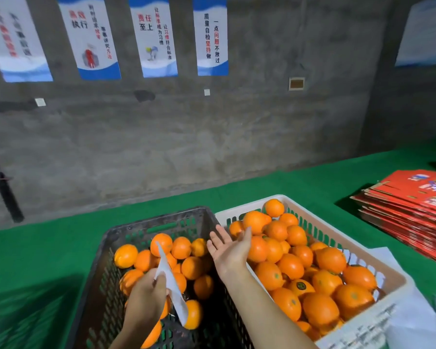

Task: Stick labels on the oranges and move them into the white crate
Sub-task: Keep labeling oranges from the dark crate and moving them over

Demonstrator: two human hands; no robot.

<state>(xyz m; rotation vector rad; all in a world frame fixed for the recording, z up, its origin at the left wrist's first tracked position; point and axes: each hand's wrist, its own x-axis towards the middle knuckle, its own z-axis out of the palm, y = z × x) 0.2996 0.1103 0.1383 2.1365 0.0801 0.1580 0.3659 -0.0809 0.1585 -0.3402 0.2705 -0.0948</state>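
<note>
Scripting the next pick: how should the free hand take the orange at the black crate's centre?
Probably from above with the right hand, fingers spread round the orange at its widest. It is round and only its upper half shows: neighbours crowd its sides and the black crate walls block a sideways reach. The left hand holds the label strip.

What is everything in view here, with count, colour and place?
black crate: one, black, on the cover, left of the white crate
white crate: one, white, beside the black crate
oranges: many, orange, piled in both crates
label strip: one, white, over the black crate
table cover: one, green, under both crates
flat cartons: one stack, red, far right
posters: four in a row, blue and white, on the grey wall
left grip: one, pinches the label strip
right grip: one, open, palm up, at the white crate's left rim
</note>
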